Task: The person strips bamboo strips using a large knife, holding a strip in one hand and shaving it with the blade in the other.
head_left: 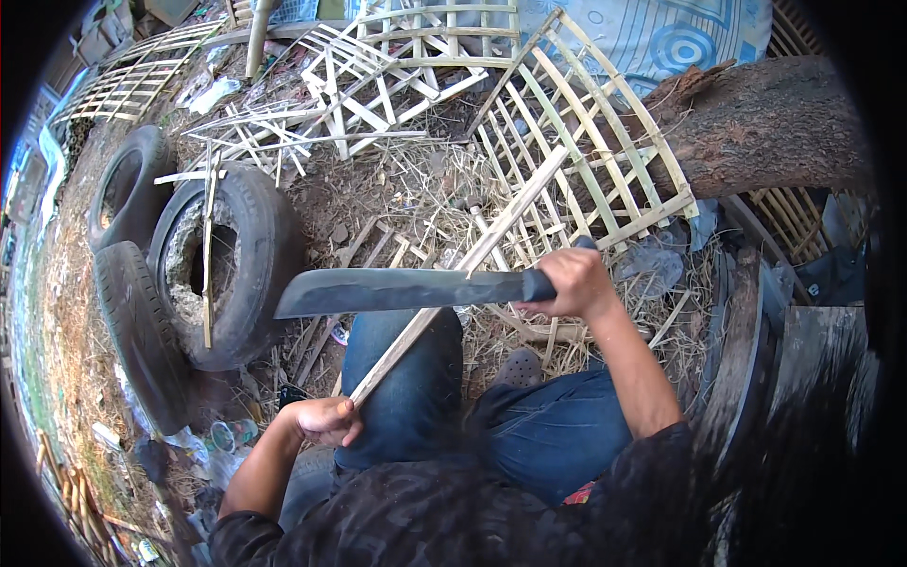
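My right hand (pixel 572 282) is wrapped round the black handle of a machete (pixel 406 290). Its broad dark blade points left and lies across a pale split-bamboo strip (pixel 515 213), hiding a short stretch of it. Whether blade and strip touch, I cannot tell. Near my left knee, my left hand (pixel 326 420) grips the strip's lower end between thumb and fingers. From there the strip slants up and right over my thigh, its far end reaching a woven bamboo lattice panel (pixel 590 142).
Old tires (pixel 269 255) stand at the left, with a thin strip leaning on one. Loose bamboo strips (pixel 368 94) lie piled ahead. A thick tree trunk (pixel 765 128) and a blue patterned sheet (pixel 680 42) are at the upper right. Weathered boards (pixel 822 359) edge the right side.
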